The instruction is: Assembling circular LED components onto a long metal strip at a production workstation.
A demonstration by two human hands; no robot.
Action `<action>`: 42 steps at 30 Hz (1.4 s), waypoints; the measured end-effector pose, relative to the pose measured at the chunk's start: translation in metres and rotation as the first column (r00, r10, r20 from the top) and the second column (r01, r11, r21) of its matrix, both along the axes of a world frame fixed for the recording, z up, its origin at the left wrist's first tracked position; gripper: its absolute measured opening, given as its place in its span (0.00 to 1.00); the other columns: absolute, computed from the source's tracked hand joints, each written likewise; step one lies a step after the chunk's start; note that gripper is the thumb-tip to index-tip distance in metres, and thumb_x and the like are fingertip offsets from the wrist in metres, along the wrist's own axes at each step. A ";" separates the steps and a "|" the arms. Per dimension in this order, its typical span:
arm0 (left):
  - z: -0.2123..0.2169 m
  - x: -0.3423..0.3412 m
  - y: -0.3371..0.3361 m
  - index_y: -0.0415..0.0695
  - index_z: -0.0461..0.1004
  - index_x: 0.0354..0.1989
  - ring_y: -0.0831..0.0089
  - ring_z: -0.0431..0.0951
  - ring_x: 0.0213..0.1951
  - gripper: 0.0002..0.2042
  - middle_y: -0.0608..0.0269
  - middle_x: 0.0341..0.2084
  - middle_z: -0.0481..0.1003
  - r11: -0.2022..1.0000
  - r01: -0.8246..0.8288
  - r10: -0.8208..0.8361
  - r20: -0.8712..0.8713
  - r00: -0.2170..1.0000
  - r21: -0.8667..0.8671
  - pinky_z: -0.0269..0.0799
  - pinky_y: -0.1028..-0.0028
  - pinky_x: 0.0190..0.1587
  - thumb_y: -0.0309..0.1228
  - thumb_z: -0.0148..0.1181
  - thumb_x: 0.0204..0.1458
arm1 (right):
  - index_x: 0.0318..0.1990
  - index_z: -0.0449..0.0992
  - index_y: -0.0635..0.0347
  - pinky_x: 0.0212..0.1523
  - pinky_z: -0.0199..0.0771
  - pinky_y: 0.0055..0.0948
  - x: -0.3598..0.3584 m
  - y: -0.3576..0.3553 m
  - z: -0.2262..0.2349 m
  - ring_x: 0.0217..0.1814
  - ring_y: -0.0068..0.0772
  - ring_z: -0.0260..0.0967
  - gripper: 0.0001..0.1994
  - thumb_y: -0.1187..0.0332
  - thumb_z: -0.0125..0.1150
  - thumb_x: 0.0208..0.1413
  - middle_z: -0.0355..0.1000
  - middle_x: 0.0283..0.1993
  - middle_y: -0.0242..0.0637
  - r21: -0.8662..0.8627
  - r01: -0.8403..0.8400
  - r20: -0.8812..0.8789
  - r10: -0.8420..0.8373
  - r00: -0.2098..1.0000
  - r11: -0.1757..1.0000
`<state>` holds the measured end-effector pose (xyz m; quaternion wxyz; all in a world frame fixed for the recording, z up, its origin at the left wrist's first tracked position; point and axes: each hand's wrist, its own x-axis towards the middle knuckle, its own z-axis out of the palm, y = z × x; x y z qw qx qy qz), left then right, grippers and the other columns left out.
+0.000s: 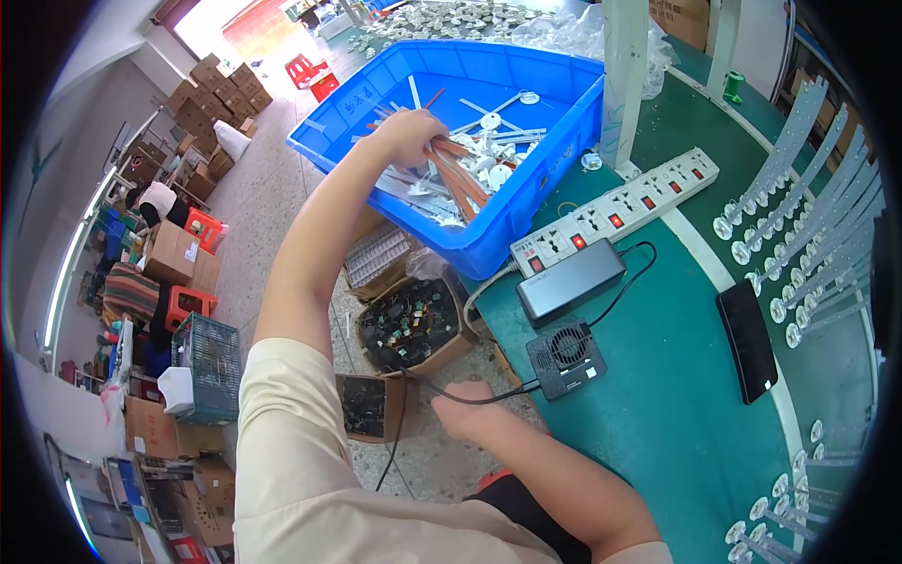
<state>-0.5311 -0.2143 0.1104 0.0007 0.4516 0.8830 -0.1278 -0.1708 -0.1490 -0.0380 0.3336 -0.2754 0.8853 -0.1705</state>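
Inside the blue plastic bin (540, 193), my left hand (411, 138) is closed round a bundle of flat brown strips (458, 179). White strips with round white ends (490, 155) lie loose under and beside it. My right hand (460, 409) is low, left of the green table's edge. Its fingers look curled in, and what they hold, if anything, is hidden. A black cable (484, 401) crosses in front of that hand and runs to a black box with a fan (567, 359) on the table.
A white power strip (615, 211), a grey power brick (571, 280) and a black phone (747, 340) lie on the green table (658, 414). Clear strips with round ends (789, 235) stand along the right. Cartons of dark parts (409, 324) sit on the floor below the bin.
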 end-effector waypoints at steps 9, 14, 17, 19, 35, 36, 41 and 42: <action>-0.009 0.012 0.011 0.47 0.75 0.47 0.55 0.76 0.53 0.28 0.56 0.46 0.78 0.980 0.128 -0.144 -0.103 0.984 -0.151 0.69 0.59 0.57 0.22 0.70 0.30 | 0.44 0.81 0.57 0.47 0.78 0.49 -0.002 0.004 0.004 0.49 0.49 0.79 0.11 0.71 0.58 0.54 0.80 0.43 0.45 0.020 -0.007 0.006 0.007 1.000 1.000; -0.006 0.017 0.014 0.46 0.76 0.47 0.51 0.78 0.48 0.29 0.51 0.41 0.79 0.992 0.034 -0.036 -0.012 0.999 -0.123 0.74 0.59 0.48 0.22 0.69 0.28 | 0.45 0.81 0.56 0.46 0.79 0.46 -0.002 0.003 -0.004 0.48 0.49 0.79 0.11 0.71 0.57 0.55 0.80 0.43 0.45 0.009 0.002 -0.010 -0.001 1.000 1.000; -0.004 0.017 0.010 0.45 0.77 0.48 0.50 0.79 0.45 0.29 0.50 0.38 0.80 0.994 0.025 -0.026 -0.005 1.000 -0.105 0.75 0.58 0.46 0.24 0.68 0.28 | 0.45 0.80 0.56 0.46 0.80 0.45 -0.001 0.004 0.003 0.49 0.49 0.79 0.12 0.71 0.57 0.55 0.80 0.44 0.45 0.024 -0.021 0.001 0.021 1.000 0.999; -0.003 0.011 0.005 0.45 0.77 0.50 0.51 0.80 0.43 0.30 0.51 0.36 0.80 0.995 0.037 -0.037 0.002 0.999 -0.090 0.76 0.57 0.44 0.27 0.68 0.28 | 0.46 0.80 0.56 0.46 0.80 0.45 -0.001 0.004 0.006 0.49 0.49 0.79 0.12 0.71 0.57 0.55 0.80 0.44 0.45 0.029 -0.030 0.011 0.029 1.000 0.999; 0.028 0.026 -0.001 0.51 0.76 0.43 0.56 0.81 0.37 0.20 0.59 0.30 0.79 0.970 0.155 -0.200 -0.250 0.948 -0.187 0.74 0.57 0.37 0.30 0.68 0.36 | 0.44 0.83 0.55 0.46 0.78 0.44 0.001 -0.001 0.007 0.50 0.43 0.79 0.12 0.71 0.61 0.53 0.81 0.46 0.40 0.010 -0.023 0.004 0.023 1.000 1.000; 0.033 0.028 0.007 0.51 0.76 0.43 0.56 0.81 0.37 0.20 0.59 0.30 0.79 0.969 0.170 -0.212 -0.244 0.946 -0.182 0.74 0.57 0.37 0.30 0.68 0.36 | 0.43 0.83 0.57 0.45 0.80 0.44 0.001 0.001 0.008 0.49 0.47 0.79 0.11 0.70 0.61 0.52 0.80 0.45 0.44 0.017 -0.035 0.024 0.035 0.999 0.999; 0.072 0.047 0.027 0.50 0.77 0.37 0.56 0.83 0.35 0.14 0.60 0.28 0.79 0.925 0.167 -0.288 -0.343 0.894 -0.341 0.76 0.58 0.33 0.35 0.70 0.41 | 0.43 0.84 0.55 0.45 0.79 0.44 0.001 0.001 -0.002 0.50 0.44 0.79 0.11 0.70 0.62 0.52 0.81 0.45 0.39 0.015 -0.023 -0.001 0.023 1.000 1.000; 0.077 0.048 0.030 0.50 0.77 0.37 0.56 0.83 0.35 0.14 0.60 0.28 0.80 0.910 0.140 -0.292 -0.362 0.885 -0.390 0.76 0.58 0.33 0.35 0.70 0.41 | 0.44 0.85 0.53 0.45 0.78 0.43 0.001 -0.001 -0.004 0.51 0.40 0.79 0.12 0.68 0.64 0.52 0.81 0.46 0.34 0.024 -0.012 0.006 0.012 1.000 1.000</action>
